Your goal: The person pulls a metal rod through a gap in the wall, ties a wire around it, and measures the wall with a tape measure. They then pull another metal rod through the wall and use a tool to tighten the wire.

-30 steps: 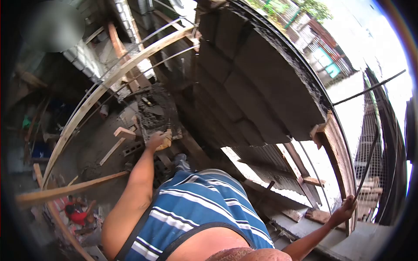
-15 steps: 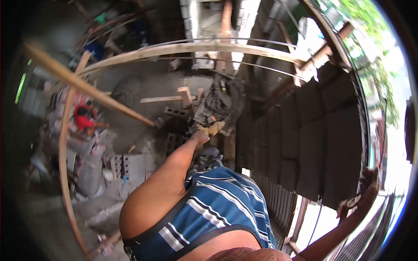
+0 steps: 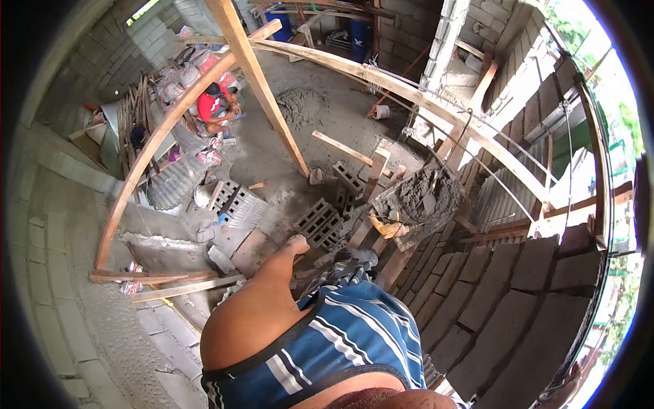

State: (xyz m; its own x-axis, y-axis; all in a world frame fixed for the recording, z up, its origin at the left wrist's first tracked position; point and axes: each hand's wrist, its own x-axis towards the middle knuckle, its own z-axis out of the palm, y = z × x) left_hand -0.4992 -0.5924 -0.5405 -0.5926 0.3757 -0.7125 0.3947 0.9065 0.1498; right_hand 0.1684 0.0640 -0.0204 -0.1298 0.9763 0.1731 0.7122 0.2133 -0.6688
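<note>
My left hand point(image 3: 297, 243) hangs low at the end of my bare arm, in front of my blue striped shirt. It is seen from the back, and its fingers are too hidden to read; nothing shows in it. Hollow concrete blocks point(image 3: 319, 225) stand on the floor far below, just past the hand in the view. To its right, a crumpled yellow thing point(image 3: 388, 225), perhaps a glove, lies at the near edge of a board heaped with wet mortar point(image 3: 417, 198). A trowel point(image 3: 428, 202) rests on that mortar. My right hand is out of the picture.
A block wall point(image 3: 477, 286) rises close on my right. Wooden poles point(image 3: 259, 88) and a long beam point(image 3: 381, 78) cross before me. Down at the left, a person in a red shirt point(image 3: 212, 105) sits beside sacks. More hollow blocks point(image 3: 235, 204) and a mortar pile point(image 3: 303, 105) are on the floor.
The view has swung left. My left hand, which was near the yellow thing, is now apart from it, to its left. My right arm, earlier reaching the wall's outer edge, has gone from view.
</note>
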